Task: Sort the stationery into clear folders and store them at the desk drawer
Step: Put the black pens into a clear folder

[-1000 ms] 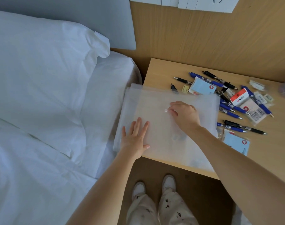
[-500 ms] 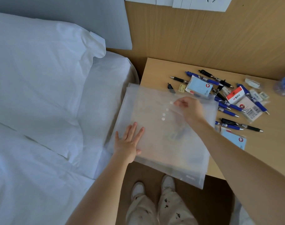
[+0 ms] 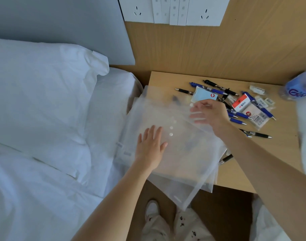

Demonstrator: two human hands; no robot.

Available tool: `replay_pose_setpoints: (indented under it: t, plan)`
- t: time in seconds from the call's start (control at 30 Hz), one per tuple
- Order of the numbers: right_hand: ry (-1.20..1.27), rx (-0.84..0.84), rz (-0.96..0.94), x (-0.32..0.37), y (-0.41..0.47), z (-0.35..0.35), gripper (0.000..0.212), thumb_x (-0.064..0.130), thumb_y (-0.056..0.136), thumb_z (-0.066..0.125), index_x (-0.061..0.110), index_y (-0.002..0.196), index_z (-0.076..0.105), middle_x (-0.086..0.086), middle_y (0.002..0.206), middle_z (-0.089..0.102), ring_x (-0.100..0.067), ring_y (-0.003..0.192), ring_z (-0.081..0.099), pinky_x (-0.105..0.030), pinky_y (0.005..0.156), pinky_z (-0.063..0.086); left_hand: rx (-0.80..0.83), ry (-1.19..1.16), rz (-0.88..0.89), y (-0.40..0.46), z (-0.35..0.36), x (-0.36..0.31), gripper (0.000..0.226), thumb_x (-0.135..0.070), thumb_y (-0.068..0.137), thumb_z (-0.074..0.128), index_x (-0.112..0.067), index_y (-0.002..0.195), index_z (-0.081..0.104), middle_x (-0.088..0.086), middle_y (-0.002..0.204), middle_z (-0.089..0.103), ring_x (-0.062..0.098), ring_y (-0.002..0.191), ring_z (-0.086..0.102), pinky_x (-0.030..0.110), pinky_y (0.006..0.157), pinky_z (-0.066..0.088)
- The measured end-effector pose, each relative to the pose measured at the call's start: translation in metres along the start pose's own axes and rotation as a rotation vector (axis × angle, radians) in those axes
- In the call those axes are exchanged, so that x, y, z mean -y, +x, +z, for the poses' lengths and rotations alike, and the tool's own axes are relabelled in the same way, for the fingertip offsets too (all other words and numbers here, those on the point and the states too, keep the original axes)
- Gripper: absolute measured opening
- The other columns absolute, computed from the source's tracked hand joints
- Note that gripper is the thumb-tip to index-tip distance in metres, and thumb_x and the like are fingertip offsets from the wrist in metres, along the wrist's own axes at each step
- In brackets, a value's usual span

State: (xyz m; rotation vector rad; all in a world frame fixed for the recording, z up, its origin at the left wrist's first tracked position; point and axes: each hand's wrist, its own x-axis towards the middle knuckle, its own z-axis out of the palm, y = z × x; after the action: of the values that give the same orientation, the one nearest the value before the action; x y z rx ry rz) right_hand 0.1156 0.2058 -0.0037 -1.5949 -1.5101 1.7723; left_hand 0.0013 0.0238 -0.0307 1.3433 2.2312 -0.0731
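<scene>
A fanned stack of several translucent clear folders [image 3: 183, 153] lies on the left part of the wooden bedside desk [image 3: 239, 173], overhanging its front and left edges. My left hand [image 3: 151, 147] presses flat on the stack with straight fingers. My right hand [image 3: 213, 115] holds the far edge of the top folder, lifted, its fingers showing blurred through the plastic. Loose stationery lies behind and to the right: blue and black pens [image 3: 235, 117], a light blue pad pack [image 3: 205, 95], a red and white box [image 3: 241, 102]. One black pen [image 3: 226, 159] pokes out from under the folders.
A bed with a white pillow [image 3: 44, 110] touches the desk's left side. A bottle with a blue label [image 3: 296, 89] stands at the desk's far right, above something white [image 3: 305, 136]. Wall sockets [image 3: 171, 11] sit above. My feet [image 3: 152, 209] are below the front edge.
My right hand has raised the top folder's far edge and the stack has fanned out toward the front edge. My left hand shifted slightly right on the stack. The camera moved closer.
</scene>
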Motion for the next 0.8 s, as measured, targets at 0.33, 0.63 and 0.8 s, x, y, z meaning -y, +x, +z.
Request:
replay_pose_setpoints:
  t: [0.33,0.63,0.8]
  plan:
    - [0.3,0.017,0.089,-0.013,-0.022,-0.035,0.016,0.01,0.098,0.046,0.007,0.1,0.062,-0.01,0.097,0.071,-0.025,0.082,0.071,-0.039,0.072,0.059,-0.059,0.172,0.376,0.013,-0.012,-0.053,0.059,-0.041,0.101,0.026,-0.021,0.151,0.003,-0.002,0.159,0.003,0.02,0.146,-0.001,0.039,0.118,0.001]
    - [0.391,-0.034,0.137,-0.04,-0.024,-0.057,0.021,0.009,0.099,0.043,0.007,0.103,0.064,-0.009,0.101,0.071,-0.024,0.083,0.072,-0.033,0.063,0.057,-0.11,0.277,0.405,0.016,0.002,-0.047,0.065,-0.041,0.095,0.047,-0.035,0.15,0.011,0.011,0.147,0.029,0.031,0.142,0.015,0.054,0.114,0.01]
    - [0.48,-0.022,0.139,-0.04,-0.029,-0.061,0.02,0.009,0.099,0.044,0.008,0.096,0.063,-0.007,0.096,0.071,-0.022,0.08,0.072,-0.031,0.061,0.058,-0.141,0.321,0.434,0.02,0.008,-0.059,0.088,-0.053,0.082,0.061,-0.044,0.147,0.003,0.012,0.151,0.02,0.034,0.143,0.008,0.061,0.11,0.003]
